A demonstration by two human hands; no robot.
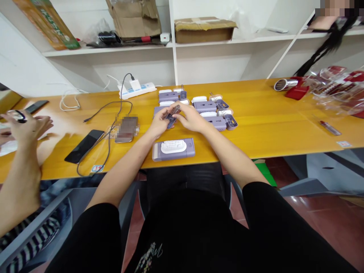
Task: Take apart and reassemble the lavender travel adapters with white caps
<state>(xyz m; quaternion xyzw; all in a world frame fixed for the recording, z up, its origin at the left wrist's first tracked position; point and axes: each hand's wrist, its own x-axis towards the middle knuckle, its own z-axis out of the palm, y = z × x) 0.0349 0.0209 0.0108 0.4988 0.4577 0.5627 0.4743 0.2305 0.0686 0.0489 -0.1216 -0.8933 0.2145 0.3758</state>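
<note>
Both my hands meet over the middle of the yellow table (270,125). My left hand (159,123) pinches a small dark purple part (171,121). My right hand (190,116) has its fingers closed on a small brown-grey cylindrical piece (175,110) just above that part. Right in front of them, near the table's edge, lies a purple case with a white brush insert (173,149). Behind my hands sit several more purple and white cases and small parts (209,110) in rows.
A black phone (84,145), a cable (109,113) and a white power strip (138,89) lie to the left. A co-worker's hand (27,127) is at the far left. Red items in clear wrapping (335,89) are at the right. Shelves with cardboard boxes (203,29) stand behind.
</note>
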